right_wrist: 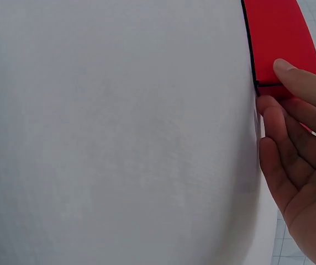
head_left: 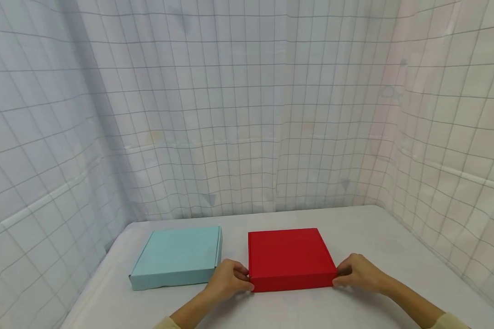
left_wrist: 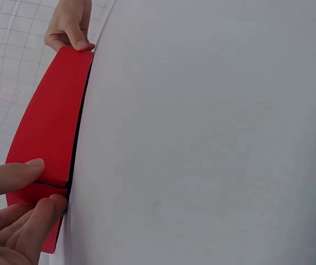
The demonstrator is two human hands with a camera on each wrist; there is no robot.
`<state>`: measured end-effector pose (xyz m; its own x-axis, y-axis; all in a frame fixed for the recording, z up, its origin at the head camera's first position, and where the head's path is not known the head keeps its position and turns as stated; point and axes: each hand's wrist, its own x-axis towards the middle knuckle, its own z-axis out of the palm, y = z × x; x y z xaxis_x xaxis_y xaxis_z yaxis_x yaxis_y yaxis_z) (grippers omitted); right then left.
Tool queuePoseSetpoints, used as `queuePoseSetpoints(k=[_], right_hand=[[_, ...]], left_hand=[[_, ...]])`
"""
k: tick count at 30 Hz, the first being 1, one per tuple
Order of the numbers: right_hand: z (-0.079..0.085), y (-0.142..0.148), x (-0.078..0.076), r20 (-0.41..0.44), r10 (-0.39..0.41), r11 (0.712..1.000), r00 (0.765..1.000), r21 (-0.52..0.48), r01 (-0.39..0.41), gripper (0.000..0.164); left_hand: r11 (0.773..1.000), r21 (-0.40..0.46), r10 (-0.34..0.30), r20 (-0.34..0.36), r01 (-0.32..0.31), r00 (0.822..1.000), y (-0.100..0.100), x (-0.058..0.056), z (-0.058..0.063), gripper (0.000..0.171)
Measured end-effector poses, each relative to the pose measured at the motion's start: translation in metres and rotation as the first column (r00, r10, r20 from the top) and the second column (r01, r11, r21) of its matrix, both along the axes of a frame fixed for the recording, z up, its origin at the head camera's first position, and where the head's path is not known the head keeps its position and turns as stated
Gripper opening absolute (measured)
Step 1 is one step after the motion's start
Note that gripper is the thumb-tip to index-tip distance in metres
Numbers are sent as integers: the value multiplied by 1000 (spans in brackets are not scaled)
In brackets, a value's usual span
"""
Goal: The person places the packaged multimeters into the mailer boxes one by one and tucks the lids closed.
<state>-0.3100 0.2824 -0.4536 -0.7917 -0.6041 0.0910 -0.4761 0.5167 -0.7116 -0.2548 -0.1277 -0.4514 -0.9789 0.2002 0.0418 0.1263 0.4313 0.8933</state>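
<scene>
A flat red cardboard box (head_left: pixel 290 253) lies on the white-covered table with its lid down. At its near left corner my left hand (head_left: pixel 225 279) pinches it, thumb on the front face and fingers bent against the side. My right hand (head_left: pixel 361 273) grips the near right corner the same way. In the left wrist view a thin dark gap runs along the red box's (left_wrist: pixel 53 116) lower front edge. The right wrist view has the right thumb (right_wrist: pixel 296 77) pressed on the front panel, with the fingers curled beside the corner.
To the left lies a closed light blue flat box (head_left: pixel 181 251), its right side close to my left hand. The table (head_left: pixel 354 228) has a white cloth over it. White grid-patterned curtains (head_left: pixel 247 114) stand behind and on both sides.
</scene>
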Motion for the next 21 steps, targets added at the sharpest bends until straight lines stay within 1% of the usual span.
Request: queuePoseSetpoints(k=[4, 7, 11, 14, 18, 21], right_hand=[[0, 5, 1, 40, -19, 1000, 999, -23, 20, 8], [0, 9, 0, 67, -19, 999, 998, -47, 22, 9], [-1, 16, -4, 54, -21, 999, 998, -45, 23, 8], [-2, 22, -8, 41, -32, 999, 999, -25, 33, 7], [-2, 28, -10, 55, -52, 999, 997, -14, 53, 7], [-1, 32, -11, 73, -54, 998, 996, -31, 56, 8]], left_hand=[[999, 50, 11, 27, -12, 1000, 2, -2, -1, 27], [998, 55, 27, 33, -29, 999, 6, -4, -2, 27], [997, 52, 49, 29, -51, 998, 15, -6, -2, 26], [996, 62, 64, 31, -66, 997, 21, -9, -2, 27], [995, 73, 66, 22, -67, 998, 28, -13, -4, 27], [995, 65, 77, 12, -78, 997, 33, -17, -7, 27]])
